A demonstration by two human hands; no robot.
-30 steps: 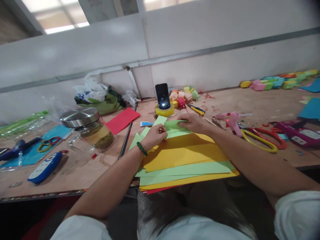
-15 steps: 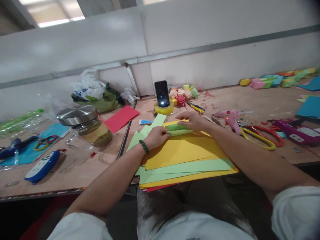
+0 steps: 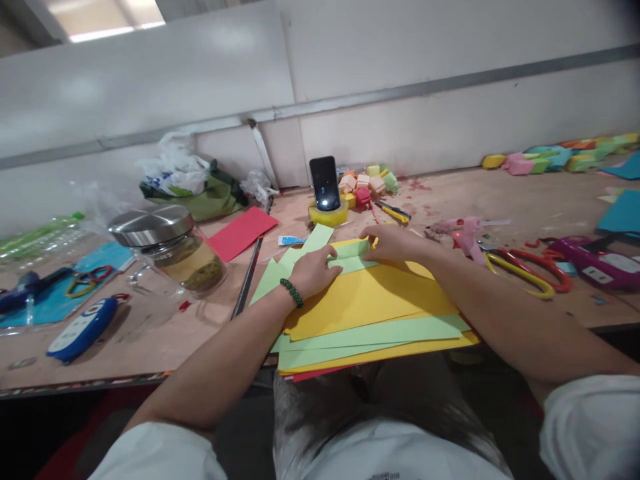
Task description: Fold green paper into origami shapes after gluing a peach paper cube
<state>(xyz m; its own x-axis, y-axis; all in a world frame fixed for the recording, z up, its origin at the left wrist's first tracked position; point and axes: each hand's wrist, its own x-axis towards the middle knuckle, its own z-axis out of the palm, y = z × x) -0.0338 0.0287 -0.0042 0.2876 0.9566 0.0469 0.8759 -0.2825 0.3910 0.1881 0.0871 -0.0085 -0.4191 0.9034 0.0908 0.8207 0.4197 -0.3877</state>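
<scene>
1. The left hand, with a green bead bracelet at the wrist, has its grip pinched on the left end of a folded light-green paper strip.
2. The right hand grips the strip's right end, fingers closed on it.
3. The strip lies on the far edge of a yellow sheet that tops a paper stack on the bench.
4. A phone stands in a yellow tape roll just beyond.

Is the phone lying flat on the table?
No, the phone stands upright in the yellow tape roll at the back of the table, beyond the hands.
</scene>
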